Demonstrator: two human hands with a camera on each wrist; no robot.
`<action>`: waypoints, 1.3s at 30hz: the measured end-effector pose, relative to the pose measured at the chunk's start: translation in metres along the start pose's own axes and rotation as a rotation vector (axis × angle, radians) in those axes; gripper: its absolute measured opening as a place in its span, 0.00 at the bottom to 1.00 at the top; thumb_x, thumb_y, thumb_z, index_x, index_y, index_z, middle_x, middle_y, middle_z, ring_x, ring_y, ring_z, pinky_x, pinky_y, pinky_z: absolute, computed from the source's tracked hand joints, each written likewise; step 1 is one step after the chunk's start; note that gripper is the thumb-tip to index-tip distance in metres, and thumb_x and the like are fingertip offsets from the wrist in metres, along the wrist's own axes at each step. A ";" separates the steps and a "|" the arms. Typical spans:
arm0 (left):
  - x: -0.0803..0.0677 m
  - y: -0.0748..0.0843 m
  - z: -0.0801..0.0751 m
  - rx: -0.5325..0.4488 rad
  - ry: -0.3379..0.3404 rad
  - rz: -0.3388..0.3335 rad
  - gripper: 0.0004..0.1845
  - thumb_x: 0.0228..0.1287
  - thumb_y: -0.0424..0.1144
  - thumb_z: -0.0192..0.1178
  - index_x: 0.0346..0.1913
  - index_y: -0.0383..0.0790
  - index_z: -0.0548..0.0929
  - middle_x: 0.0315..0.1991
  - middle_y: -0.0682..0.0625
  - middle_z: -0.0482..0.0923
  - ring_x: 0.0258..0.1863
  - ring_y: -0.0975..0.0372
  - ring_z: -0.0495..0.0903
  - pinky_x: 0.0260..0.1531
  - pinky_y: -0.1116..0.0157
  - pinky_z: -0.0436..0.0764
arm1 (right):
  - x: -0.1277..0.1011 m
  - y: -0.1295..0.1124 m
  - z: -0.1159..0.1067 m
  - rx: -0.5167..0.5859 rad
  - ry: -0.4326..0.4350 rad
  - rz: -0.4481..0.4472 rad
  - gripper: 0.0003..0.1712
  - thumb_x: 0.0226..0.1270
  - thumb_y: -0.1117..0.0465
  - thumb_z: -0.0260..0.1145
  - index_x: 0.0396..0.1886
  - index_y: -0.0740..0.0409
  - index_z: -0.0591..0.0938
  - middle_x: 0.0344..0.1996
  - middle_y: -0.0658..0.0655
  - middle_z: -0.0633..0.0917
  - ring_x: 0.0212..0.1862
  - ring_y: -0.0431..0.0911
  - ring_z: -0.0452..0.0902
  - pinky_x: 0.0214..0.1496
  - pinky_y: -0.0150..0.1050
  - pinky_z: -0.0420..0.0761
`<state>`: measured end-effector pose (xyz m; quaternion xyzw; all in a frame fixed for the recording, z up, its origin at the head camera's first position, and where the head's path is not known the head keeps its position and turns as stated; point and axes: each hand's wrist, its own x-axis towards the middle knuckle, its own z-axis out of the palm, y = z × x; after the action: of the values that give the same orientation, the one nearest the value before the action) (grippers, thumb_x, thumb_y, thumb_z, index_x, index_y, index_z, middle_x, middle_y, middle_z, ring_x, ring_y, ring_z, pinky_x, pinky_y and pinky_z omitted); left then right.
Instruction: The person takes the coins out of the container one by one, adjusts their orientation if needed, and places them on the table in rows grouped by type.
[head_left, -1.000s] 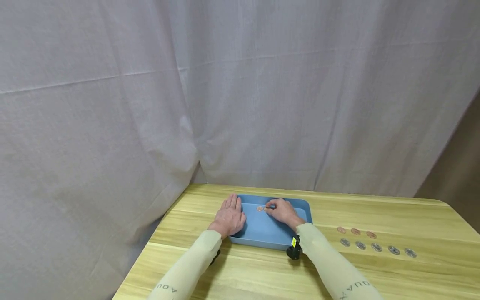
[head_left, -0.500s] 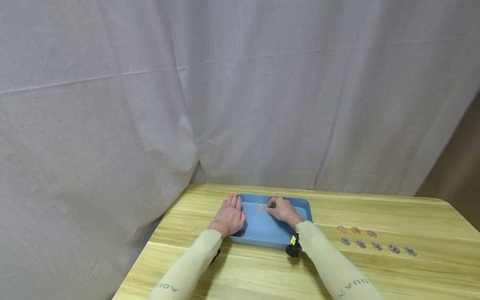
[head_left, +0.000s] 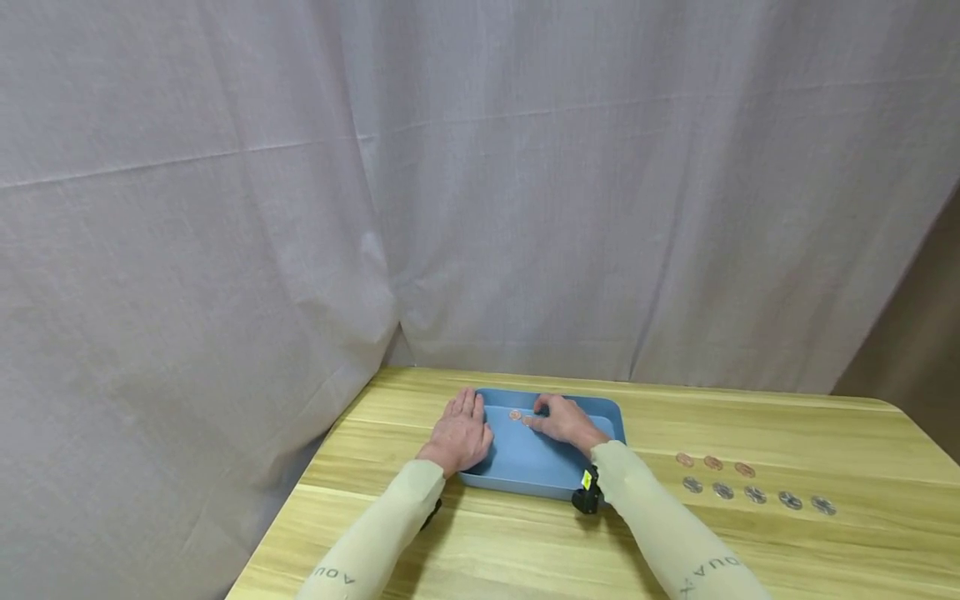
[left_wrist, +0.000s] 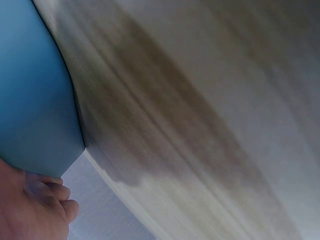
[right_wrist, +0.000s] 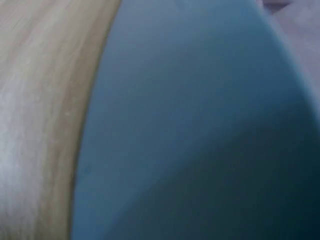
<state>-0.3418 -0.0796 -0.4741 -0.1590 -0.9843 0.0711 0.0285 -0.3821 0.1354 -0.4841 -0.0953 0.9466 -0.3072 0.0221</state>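
The blue tray (head_left: 517, 458) lies on the wooden table. My left hand (head_left: 459, 435) rests on its left rim with straight fingers; in the left wrist view some fingers (left_wrist: 55, 197) show at the tray's corner. Over the tray's far part is my right hand (head_left: 564, 419), its thumb and index finger parted. A copper coin (head_left: 527, 421) lies flat at the thumb tip, partly covered by it. Just left of it is another copper coin (head_left: 515, 415). In the right wrist view only the blurred outer wall of the tray (right_wrist: 165, 110) shows, without the hand.
Right of the tray, copper coins (head_left: 713, 462) form a row on the table (head_left: 525, 550). A row of several silver coins (head_left: 755, 495) lies nearer to me. A grey curtain (head_left: 525, 208) hangs behind the table's far edge.
The right thumb and index finger were together at the second coin; now they have parted and that coin lies flat. The left copper coin has shifted slightly left. My left hand stays put.
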 end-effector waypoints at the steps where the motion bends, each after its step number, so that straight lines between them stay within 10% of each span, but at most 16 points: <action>1: 0.000 0.000 0.000 0.001 0.000 0.001 0.33 0.76 0.50 0.32 0.77 0.35 0.53 0.79 0.40 0.49 0.79 0.52 0.48 0.77 0.56 0.53 | 0.000 -0.001 0.000 -0.007 -0.001 -0.002 0.15 0.63 0.49 0.69 0.42 0.53 0.83 0.44 0.57 0.86 0.39 0.49 0.77 0.41 0.45 0.77; 39: -0.002 0.000 -0.001 -0.019 0.001 0.006 0.33 0.75 0.49 0.33 0.77 0.34 0.54 0.79 0.40 0.49 0.79 0.51 0.48 0.77 0.56 0.54 | -0.019 -0.008 -0.014 0.162 -0.046 -0.061 0.05 0.63 0.65 0.68 0.31 0.54 0.78 0.17 0.54 0.80 0.15 0.44 0.77 0.13 0.32 0.70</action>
<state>-0.3400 -0.0795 -0.4729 -0.1621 -0.9845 0.0616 0.0274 -0.3634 0.1405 -0.4688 -0.1291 0.9145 -0.3811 0.0422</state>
